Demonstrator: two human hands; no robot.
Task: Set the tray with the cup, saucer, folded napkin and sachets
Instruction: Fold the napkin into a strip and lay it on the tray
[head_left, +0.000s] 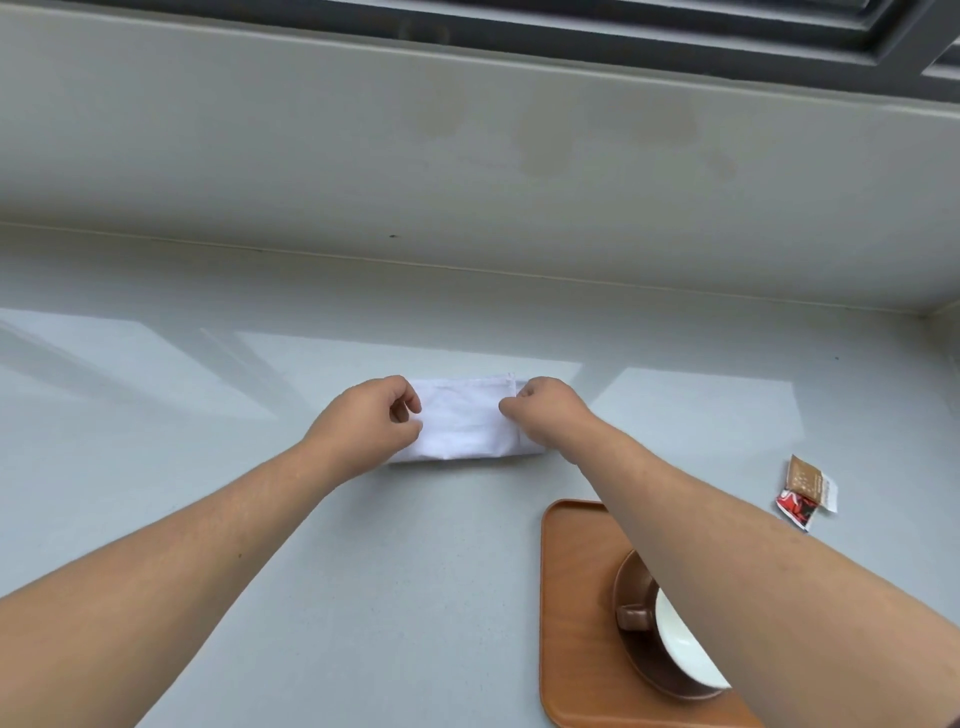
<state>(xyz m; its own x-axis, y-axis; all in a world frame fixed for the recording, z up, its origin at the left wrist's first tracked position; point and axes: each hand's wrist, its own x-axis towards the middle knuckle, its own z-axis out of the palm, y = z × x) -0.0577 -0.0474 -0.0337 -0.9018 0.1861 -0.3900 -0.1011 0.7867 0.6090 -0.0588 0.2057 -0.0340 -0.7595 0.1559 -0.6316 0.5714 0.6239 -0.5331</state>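
Note:
A white napkin (462, 421) lies folded into a band on the grey counter. My left hand (363, 421) pinches its left end and my right hand (545, 410) pinches its right end. At the lower right a brown wooden tray (571, 597) holds a brown saucer (631, 649) with a brown cup (675, 639), white inside, its handle pointing left. My right forearm covers part of the cup and tray. Two sachets (808, 491), one brown and one red, lie on the counter right of the tray.
The grey counter (208, 389) runs back to a low wall under a dark window frame (779, 47). Bare counter lies left of the napkin and between napkin and tray.

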